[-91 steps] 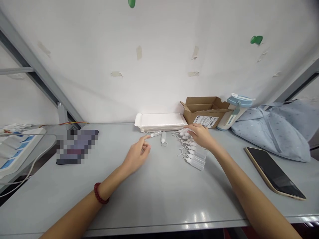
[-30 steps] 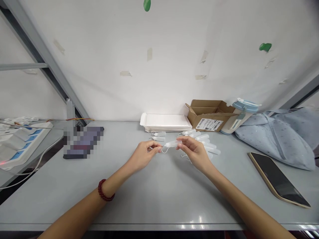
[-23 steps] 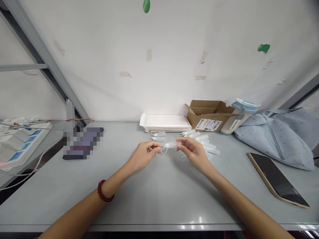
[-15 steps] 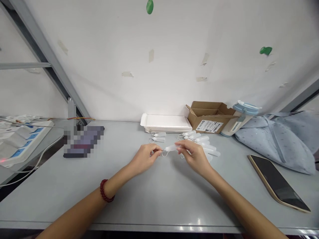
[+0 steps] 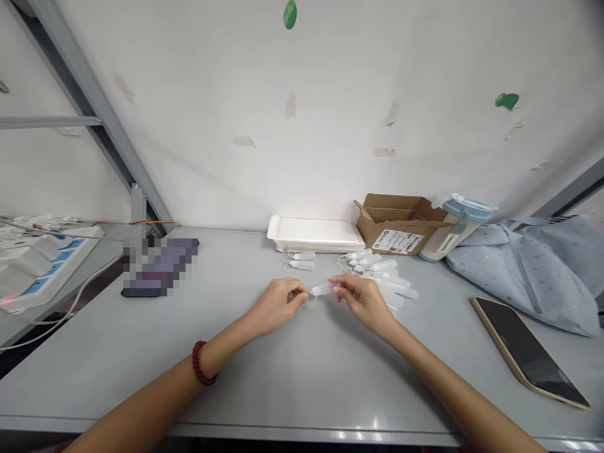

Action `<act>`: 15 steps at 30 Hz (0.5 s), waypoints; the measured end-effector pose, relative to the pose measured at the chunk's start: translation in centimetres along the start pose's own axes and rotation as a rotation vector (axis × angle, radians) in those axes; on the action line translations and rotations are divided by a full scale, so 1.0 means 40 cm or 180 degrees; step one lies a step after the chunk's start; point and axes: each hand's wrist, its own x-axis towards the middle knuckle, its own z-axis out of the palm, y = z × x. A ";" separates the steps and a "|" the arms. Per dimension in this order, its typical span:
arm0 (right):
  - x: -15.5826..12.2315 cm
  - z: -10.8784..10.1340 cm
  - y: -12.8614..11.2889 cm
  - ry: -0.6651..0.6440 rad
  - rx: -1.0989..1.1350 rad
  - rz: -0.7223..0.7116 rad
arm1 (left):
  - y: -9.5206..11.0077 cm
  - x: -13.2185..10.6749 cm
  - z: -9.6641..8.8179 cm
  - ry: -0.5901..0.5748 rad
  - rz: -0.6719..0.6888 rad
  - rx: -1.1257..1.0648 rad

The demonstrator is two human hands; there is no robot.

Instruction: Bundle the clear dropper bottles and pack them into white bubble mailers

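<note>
Both hands meet over the middle of the grey table [image 5: 283,377]. My right hand [image 5: 363,301] pinches a small clear plastic bottle [image 5: 322,289] by its body. My left hand [image 5: 278,303] pinches the bottle's tip end, where a thin white loop hangs. Just right of my right hand lies a heap of several like bottles [image 5: 387,277]. Two more bottles [image 5: 300,260] lie apart, farther back toward the wall.
A stack of white trays [image 5: 315,233], an open cardboard box [image 5: 396,223] and a blue-lidded cup [image 5: 452,226] stand along the wall. A light blue cloth bag [image 5: 528,264] and a phone [image 5: 531,351] lie at right. A dark pixelated item [image 5: 158,265] and power strips [image 5: 33,264] are at left.
Three seconds ago my hands were apart, the right on the heap and the left by a lone bottle. Now both pinch one bottle, and they have drifted slightly toward me.
</note>
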 end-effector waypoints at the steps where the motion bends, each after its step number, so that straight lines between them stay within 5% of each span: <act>1: 0.000 0.001 -0.001 -0.0022 0.0029 0.0027 | 0.001 -0.001 0.000 -0.0014 -0.0016 -0.0003; 9: 0.001 0.008 -0.010 -0.0054 0.0268 0.0198 | -0.005 0.002 0.002 0.0048 -0.0175 -0.0474; 15: 0.016 -0.010 -0.009 -0.0063 0.0672 0.0472 | 0.000 0.017 0.000 0.0198 -0.0990 -0.1909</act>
